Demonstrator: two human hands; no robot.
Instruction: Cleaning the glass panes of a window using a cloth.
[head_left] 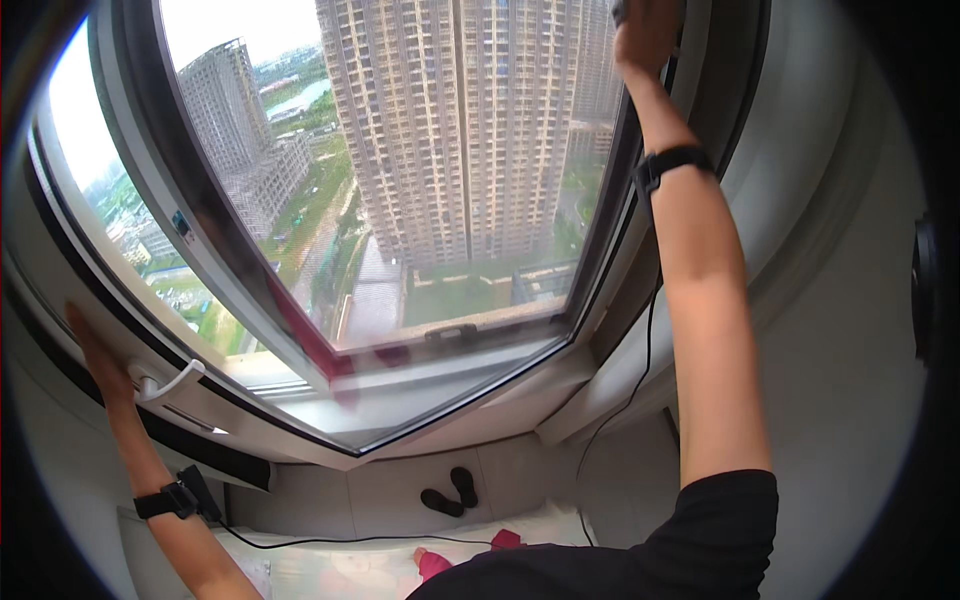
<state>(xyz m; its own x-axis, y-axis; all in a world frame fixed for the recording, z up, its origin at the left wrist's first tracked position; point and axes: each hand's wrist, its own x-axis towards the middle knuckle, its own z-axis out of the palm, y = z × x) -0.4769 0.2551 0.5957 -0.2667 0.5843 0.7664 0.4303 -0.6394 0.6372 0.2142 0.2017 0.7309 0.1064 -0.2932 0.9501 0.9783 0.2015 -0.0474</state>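
A white-framed window sash (pixel 290 428) is swung inward in front of me, its lower corner jutting over the floor. My left hand (pixel 98 358) lies along the sash frame at the left, fingers stretched out, right beside the white window handle (pixel 172 381). High at the upper right, my right hand (pixel 648 38) is raised to the window's far side with fingers curled. A small dark thing shows at its fingertips, too little of it visible to name. Behind the sash glass stands the outer window frame (pixel 190 245) with a mesh screen.
Black straps with devices (pixel 172 500) circle both wrists, and a black cable (pixel 632 385) hangs from them. Below me are a pale bedding surface (pixel 300 570), my feet in pink trouser legs, and black slippers (pixel 452 492) on the tiled floor. Tall buildings (pixel 450 130) stand outside.
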